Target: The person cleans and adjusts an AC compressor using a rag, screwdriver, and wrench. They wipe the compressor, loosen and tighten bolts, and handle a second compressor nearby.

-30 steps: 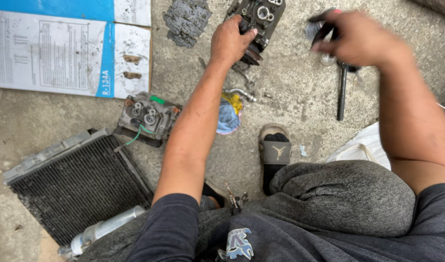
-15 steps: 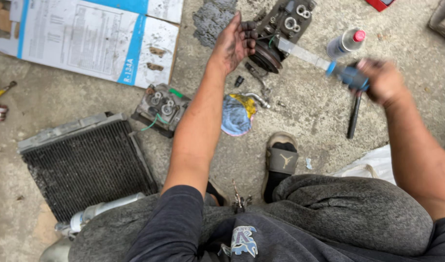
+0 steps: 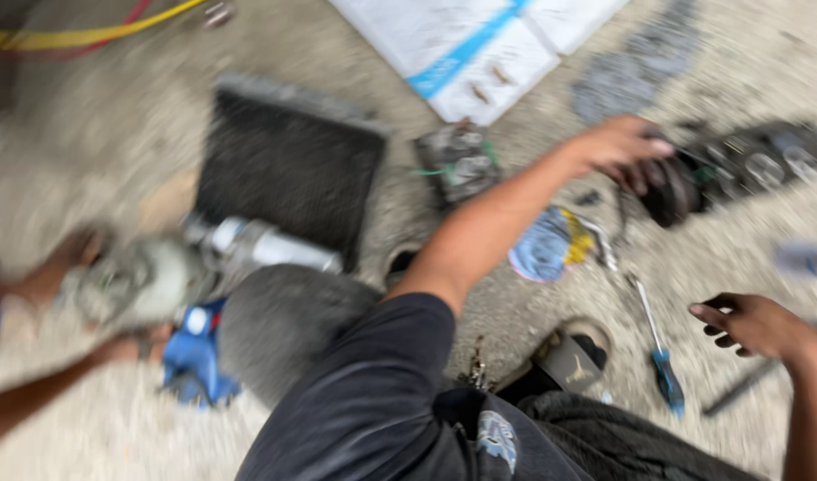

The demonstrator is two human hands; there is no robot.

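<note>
My left hand (image 3: pixel 618 147) grips the dark, greasy metal compressor (image 3: pixel 729 169) at its fingertips, my right hand (image 3: pixel 751 322) loose-fingered beside the blue-handled screwdriver (image 3: pixel 660 352); one-handed, I judge it could slip.

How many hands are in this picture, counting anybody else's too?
3 clearly: the left hand rests on the dark engine part, the right hand hangs open near the screwdriver, and another person's hand holds a grey part at far left. More may be hidden.
</note>
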